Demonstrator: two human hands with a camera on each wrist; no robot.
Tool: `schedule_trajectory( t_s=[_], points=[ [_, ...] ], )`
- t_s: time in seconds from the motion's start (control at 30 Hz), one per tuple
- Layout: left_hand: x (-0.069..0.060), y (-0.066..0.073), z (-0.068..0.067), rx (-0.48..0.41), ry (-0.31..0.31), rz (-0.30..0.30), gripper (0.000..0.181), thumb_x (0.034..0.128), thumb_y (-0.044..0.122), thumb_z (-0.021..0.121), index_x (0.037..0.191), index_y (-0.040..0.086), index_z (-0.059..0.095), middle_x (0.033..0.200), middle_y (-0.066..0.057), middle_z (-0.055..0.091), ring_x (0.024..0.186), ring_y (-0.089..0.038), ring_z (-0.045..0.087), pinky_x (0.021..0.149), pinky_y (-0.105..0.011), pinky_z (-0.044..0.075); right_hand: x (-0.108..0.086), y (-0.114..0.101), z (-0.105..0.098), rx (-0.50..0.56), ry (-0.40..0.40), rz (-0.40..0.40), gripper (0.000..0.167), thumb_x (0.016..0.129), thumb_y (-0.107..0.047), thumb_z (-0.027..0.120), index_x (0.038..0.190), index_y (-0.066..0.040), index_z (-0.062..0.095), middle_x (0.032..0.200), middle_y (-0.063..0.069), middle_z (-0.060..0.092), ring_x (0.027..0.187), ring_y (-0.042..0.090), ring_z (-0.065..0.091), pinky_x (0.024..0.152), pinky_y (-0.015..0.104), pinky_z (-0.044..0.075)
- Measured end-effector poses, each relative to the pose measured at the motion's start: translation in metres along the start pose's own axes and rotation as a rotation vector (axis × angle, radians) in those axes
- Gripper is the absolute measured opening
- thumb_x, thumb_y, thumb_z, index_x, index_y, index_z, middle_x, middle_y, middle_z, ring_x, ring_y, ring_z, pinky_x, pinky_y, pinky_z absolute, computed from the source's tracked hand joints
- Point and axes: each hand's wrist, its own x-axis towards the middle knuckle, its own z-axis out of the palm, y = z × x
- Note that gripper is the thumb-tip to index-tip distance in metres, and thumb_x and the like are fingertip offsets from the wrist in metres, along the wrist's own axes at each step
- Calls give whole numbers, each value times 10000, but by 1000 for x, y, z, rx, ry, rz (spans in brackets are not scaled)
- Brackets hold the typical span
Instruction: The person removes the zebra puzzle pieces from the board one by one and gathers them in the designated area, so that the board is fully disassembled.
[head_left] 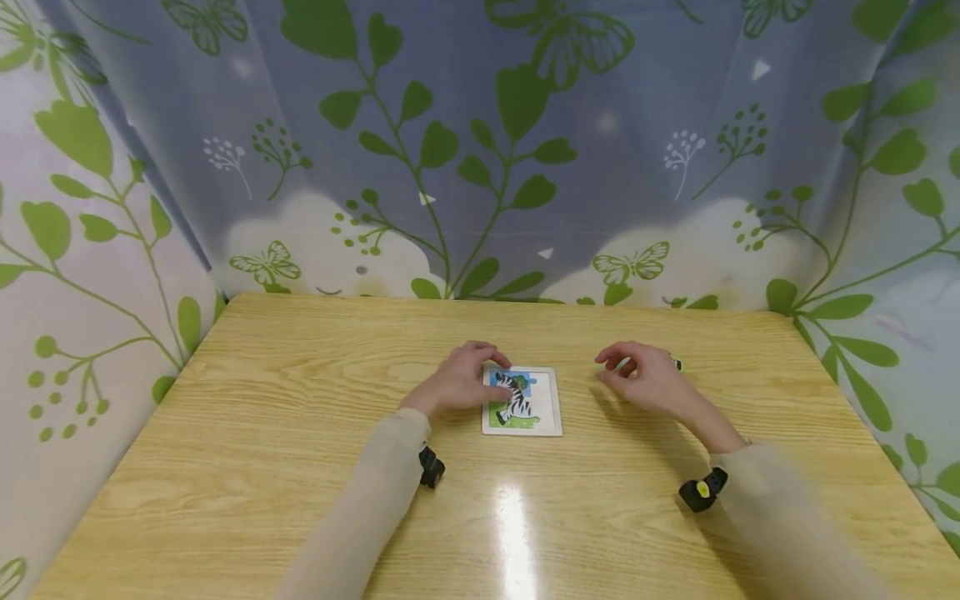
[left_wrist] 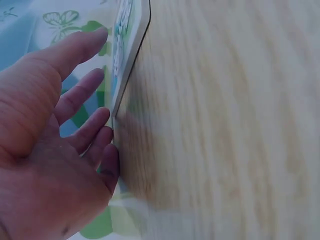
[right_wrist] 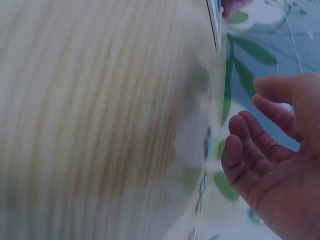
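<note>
A square white-framed zebra puzzle (head_left: 546,417) lies flat on the table, with bare white showing along its right side. My left hand (head_left: 463,379) is at its left edge, thumb over the picture and fingers loosely bent; contact is unclear. In the left wrist view that hand (left_wrist: 55,135) has its fingers apart beside the board (left_wrist: 131,50). Right of the puzzle, my right hand (head_left: 647,379) hovers over the table with bent fingers and holds nothing. The right wrist view shows this hand (right_wrist: 275,150) near several thin flat pieces (right_wrist: 207,144) on the table.
The wooden table (head_left: 300,500) reaches back to a patterned cloth (head_left: 465,167) with leaves and butterflies, which also hangs at both sides. A small green and dark item (head_left: 678,364) shows just behind my right hand.
</note>
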Motion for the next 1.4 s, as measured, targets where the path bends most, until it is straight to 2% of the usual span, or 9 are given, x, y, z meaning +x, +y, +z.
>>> schedule_trajectory(
  t_s=[0.1, 0.33, 0.6, 1.07, 1.23, 1.4],
  points=[
    [2, -2, 0, 28, 2, -7, 472, 891, 382, 780, 1315, 216, 654, 1584, -129, 410, 1444, -392, 369, 1196, -577, 295, 7, -10, 11, 4, -20, -39, 202, 963, -166, 684, 1127, -53, 716, 1005, 97, 712, 825, 164, 658, 653, 287, 502],
    [3, -3, 2, 22, 22, -38, 478, 857, 397, 817, 1288, 252, 670, 1529, -104, 425, 1373, -362, 391, 1153, -565, 311, 21, -28, 30, -2, -61, -90, 150, 938, -153, 706, 1066, -78, 729, 941, 53, 712, 781, 127, 633, 675, 276, 509],
    [4, -1, 5, 42, 31, -71, 500, 839, 444, 818, 1281, 271, 662, 1458, -106, 458, 1313, -336, 423, 1119, -525, 334, 32, -38, 48, 3, -119, -123, 149, 931, -145, 717, 1054, -63, 725, 878, 40, 684, 743, 117, 584, 685, 282, 490],
    [4, -2, 4, 43, 31, -78, 499, 824, 454, 833, 1265, 286, 670, 1368, -76, 509, 1234, -309, 468, 1071, -492, 362, 45, -43, 58, -75, -94, -123, 112, 912, -151, 743, 996, -92, 787, 843, 37, 653, 741, 127, 530, 680, 283, 445],
    [5, -1, 3, 53, 26, -78, 507, 826, 464, 827, 1274, 291, 664, 1377, -83, 505, 1239, -305, 474, 1068, -490, 368, 46, -44, 59, -78, -73, -139, 97, 909, -153, 747, 964, -91, 798, 817, 39, 662, 729, 129, 520, 670, 287, 429],
    [5, 1, 3, 77, 21, -85, 514, 835, 483, 811, 1284, 292, 652, 1396, -95, 482, 1265, -316, 469, 1069, -499, 372, 47, -45, 62, -68, -68, -122, 90, 899, -142, 738, 943, -86, 793, 815, 45, 670, 743, 138, 524, 681, 293, 422]
  ],
)
